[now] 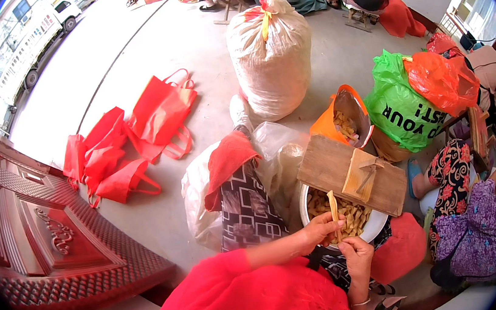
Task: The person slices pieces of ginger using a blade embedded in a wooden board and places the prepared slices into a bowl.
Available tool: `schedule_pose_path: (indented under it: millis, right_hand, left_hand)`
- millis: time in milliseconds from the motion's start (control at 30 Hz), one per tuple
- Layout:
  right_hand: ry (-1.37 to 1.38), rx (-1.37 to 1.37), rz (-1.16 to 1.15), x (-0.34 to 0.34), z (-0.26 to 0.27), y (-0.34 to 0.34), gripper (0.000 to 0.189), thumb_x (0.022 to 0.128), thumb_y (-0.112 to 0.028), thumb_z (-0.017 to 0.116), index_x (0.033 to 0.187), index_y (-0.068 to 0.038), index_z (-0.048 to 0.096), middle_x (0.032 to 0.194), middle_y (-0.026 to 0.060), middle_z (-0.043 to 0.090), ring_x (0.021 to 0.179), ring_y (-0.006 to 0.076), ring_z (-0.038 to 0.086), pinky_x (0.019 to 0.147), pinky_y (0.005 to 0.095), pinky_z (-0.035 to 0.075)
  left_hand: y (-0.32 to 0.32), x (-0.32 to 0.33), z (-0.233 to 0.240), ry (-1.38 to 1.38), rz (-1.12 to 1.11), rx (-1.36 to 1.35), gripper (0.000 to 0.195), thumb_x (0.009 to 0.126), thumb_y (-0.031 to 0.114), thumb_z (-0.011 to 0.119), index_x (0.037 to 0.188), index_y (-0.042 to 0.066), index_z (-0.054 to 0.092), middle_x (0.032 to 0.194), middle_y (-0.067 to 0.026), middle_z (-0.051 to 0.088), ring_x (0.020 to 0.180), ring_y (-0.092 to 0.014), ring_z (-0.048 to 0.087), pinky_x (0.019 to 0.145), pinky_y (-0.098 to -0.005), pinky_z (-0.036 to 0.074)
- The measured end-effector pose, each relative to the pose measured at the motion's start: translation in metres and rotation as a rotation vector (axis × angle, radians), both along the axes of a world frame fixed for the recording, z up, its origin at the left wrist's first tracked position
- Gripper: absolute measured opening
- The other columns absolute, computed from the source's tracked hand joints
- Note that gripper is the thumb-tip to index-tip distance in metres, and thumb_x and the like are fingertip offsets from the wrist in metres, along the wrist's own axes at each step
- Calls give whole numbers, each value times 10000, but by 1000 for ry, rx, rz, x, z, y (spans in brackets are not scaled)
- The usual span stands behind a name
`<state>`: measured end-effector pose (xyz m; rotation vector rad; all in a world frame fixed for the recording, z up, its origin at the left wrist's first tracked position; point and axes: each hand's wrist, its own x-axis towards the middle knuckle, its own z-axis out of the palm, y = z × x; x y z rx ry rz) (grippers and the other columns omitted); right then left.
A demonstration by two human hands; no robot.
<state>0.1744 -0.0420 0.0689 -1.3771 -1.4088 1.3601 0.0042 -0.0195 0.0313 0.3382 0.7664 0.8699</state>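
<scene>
A long pale-yellow dried strip [332, 202] stands roughly upright between my two hands. My left hand [323, 230] pinches it around the middle, and the fingertips of my right hand [356, 253] close on its lower end. Just beyond them, a white basin [379, 227] holds many similar yellowish strips [357, 218]. Across the basin's far side lies a wooden board [322, 158]. A lighter wood block is fixed on it, with a thin dark piece [365, 180] that could be a blade.
An orange bag [324, 123] with pieces inside stands past the board. Ahead is a tall tied white sack [272, 69]. Red cloth bags [161, 114] lie on the floor to the left, near a carved door [64, 235]. A green plastic bag [391, 102] and a seated person [476, 225] are on the right.
</scene>
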Motion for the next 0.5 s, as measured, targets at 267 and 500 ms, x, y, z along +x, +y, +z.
schedule_pose_path:
  millis: [267, 500]
  right_hand:
    - [752, -347, -209, 6, -24, 10, 303, 838, 5, 623, 1133, 3, 552, 749, 13, 525, 597, 91, 472, 516, 253, 417]
    - [991, -326, -195, 7, -30, 9, 205, 902, -122, 647, 1088, -36, 646, 807, 2, 578, 656, 82, 484, 565, 262, 430]
  left_hand:
    - [13, -6, 4, -128, 51, -90, 130, 1001, 188, 437, 1015, 91, 522, 896, -44, 612, 571, -113, 469, 494, -261, 379]
    - [13, -1, 5, -78, 10, -40, 197, 997, 258, 478, 973, 75, 545, 892, -60, 616, 613, -118, 486, 527, -261, 394]
